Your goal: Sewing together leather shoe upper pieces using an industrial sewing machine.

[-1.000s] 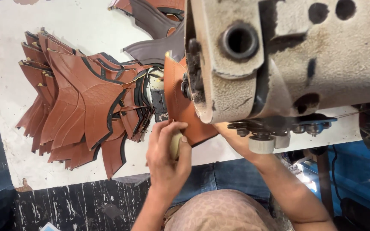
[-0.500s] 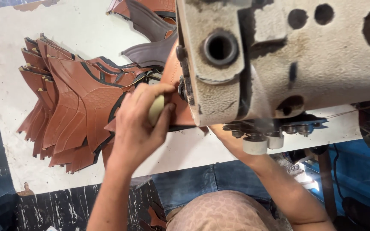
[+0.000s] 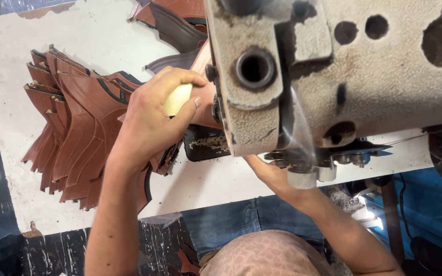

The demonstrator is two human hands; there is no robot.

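Leather work fills this moment: our left hand [image 3: 152, 120] is curled around a small pale yellowish lump [image 3: 178, 99], perhaps wax or a rubbing block, gripped between thumb and fingers, and presses it toward the brown leather piece [image 3: 205, 105] lying just beside the head of the worn grey sewing machine [image 3: 333, 71]. Our right hand [image 3: 269, 174] reaches in under the machine head; most of it is hidden, so we cannot tell whether its fingers are spread or pinching anything. Behind our left hand, a fanned stack of cut brown leather pieces [image 3: 72, 133] lies on the white counter [image 3: 78, 30], with a few darker pieces [image 3: 172, 23] farther along, near the machine. We judge the step in hand to be rubbing or dressing the edge of the piece at the needle area, with stitching on it either paused or not yet begun. The next move, as we read it, calls for keeping the lump flat against the leather while the hidden hand steadies the piece, and for keeping fingers clear of the needle zone.
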